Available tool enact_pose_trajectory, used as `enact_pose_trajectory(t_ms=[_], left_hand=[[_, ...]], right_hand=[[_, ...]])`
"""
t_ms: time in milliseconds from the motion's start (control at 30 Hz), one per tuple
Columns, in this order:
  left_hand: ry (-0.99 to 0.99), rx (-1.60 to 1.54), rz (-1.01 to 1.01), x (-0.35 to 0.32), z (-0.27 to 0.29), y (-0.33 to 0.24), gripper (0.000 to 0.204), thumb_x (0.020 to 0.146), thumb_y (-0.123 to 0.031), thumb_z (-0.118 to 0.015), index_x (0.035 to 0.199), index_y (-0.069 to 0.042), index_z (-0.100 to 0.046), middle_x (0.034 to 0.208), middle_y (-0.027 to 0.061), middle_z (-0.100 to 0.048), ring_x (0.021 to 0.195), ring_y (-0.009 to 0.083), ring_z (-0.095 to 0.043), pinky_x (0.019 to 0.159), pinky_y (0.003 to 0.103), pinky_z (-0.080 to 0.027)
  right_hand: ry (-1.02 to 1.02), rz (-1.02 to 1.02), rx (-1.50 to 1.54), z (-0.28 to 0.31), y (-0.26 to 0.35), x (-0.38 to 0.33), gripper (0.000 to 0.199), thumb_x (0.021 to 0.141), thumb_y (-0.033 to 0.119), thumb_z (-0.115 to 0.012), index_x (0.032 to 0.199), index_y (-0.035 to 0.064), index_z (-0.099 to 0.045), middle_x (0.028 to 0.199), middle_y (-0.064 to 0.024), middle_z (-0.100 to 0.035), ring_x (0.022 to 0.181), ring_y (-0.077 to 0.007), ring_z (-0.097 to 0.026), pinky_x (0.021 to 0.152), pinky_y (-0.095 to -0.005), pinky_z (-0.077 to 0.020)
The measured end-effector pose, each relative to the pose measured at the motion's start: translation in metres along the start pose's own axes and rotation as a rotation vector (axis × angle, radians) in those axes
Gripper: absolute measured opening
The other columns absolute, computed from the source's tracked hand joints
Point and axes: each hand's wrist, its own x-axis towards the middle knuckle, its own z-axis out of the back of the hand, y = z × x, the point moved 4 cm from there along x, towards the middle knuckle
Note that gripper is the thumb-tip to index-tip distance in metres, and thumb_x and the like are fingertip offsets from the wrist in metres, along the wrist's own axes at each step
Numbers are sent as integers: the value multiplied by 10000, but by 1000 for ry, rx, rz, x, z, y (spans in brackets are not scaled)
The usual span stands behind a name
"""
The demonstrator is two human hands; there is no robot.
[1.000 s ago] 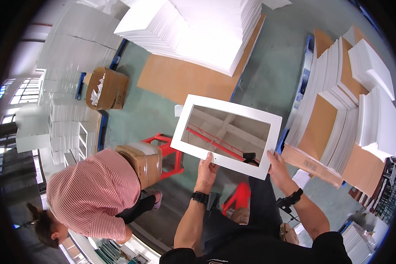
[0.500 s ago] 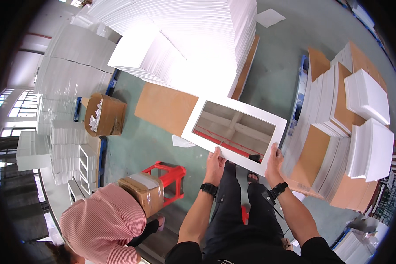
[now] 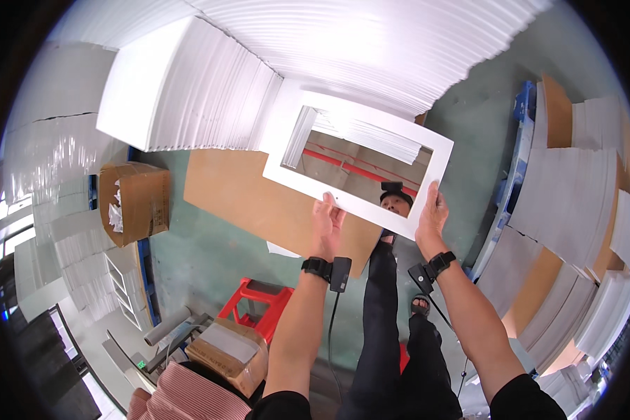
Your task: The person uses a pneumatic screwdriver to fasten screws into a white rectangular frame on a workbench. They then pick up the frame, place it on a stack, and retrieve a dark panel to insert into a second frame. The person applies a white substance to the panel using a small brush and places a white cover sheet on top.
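Observation:
A rectangular white-framed mirror (image 3: 357, 171) is held tilted out in front of me, its glass reflecting red pipes, white stacked edges and a dark head-worn device. My left hand (image 3: 327, 227) grips the frame's near edge, thumb on the face and the other fingers underneath. At the right-hand end, my right hand (image 3: 432, 218) is closed on the corner area, its far fingers hidden behind the frame. Beyond the mirror rises a tall stack of white panels (image 3: 217, 84), close to the frame's far edge; whether they touch cannot be told.
Under the mirror, a brown cardboard sheet (image 3: 224, 185) lies on the green floor. To the left stand an open carton (image 3: 150, 203), a red stool (image 3: 262, 297) and a taped box (image 3: 227, 353) beside a person in a striped pink top (image 3: 189, 392). Stacked panels (image 3: 567, 203) line the right.
I have stepped toward the white stack with the mirror, which now hangs over the cardboard sheet closer to the panels. The person in pink sits lower in view.

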Motion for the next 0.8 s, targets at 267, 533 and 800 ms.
enact_pose_trajectory(t_ms=[267, 533, 800], left_hand=[[-14, 8, 45, 81, 31, -29, 216, 1063, -298, -643, 1153, -108, -592, 1084, -35, -659, 1042, 95, -656, 978, 276, -560], [-141, 29, 53, 111, 31, -38, 203, 1075, -269, -624, 1188, -108, -576, 1113, -1, -640, 1032, 133, -649, 976, 290, -558], [-263, 303, -87, 106, 22, -28, 448, 1060, -231, -576, 1448, -74, -420, 1279, 110, -581, 1298, 264, -537, 1152, 485, -432]], right_hand=[[-7, -76, 44, -79, -13, 19, 616, 1009, 606, -627, 1000, -6, -696, 808, 17, -549, 776, -84, -482, 701, -285, -428], [32, -5, -72, -104, -31, 44, 549, 1034, 554, -625, 1022, 10, -703, 815, 34, -529, 784, -77, -458, 713, -277, -415], [116, 379, -563, -92, -33, 40, 518, 1018, 370, -652, 1390, 18, -584, 1139, -216, -646, 1077, -332, -668, 912, -453, -545]])
